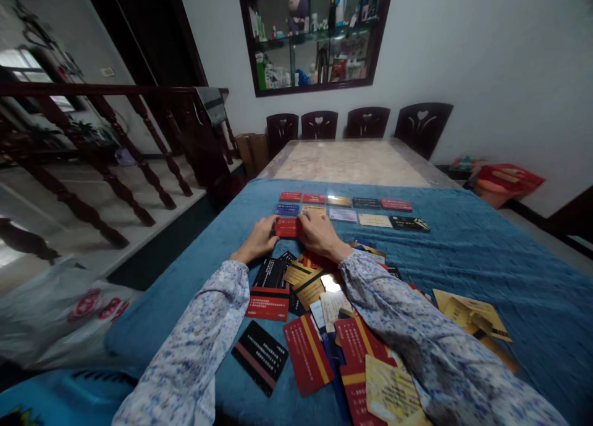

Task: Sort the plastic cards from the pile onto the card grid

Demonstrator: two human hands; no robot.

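A red card (286, 228) lies between my two hands, just below the rows of laid-out cards. My left hand (260, 238) pinches its left edge, and my right hand (320, 233) grips its right edge and covers that end. Directly above it are a blue card (288, 210) and a gold card (314, 211), the latter partly hidden by my right hand. The row continues with a pale silver card (343, 215), a cream card (374, 220) and a black card (409, 223). Farther back, another row starts with a red card (291, 197). Below my hands spreads a loose, overlapping pile of cards (308, 355).
A blue cloth (463, 241) covers the near part of the table, with bare marble tabletop (347, 157) beyond. Several dark chairs (365, 122) stand at the far end. On the left are a wooden railing (106, 228) and a white plastic bag (69, 309); a red bag (509, 179) sits right.
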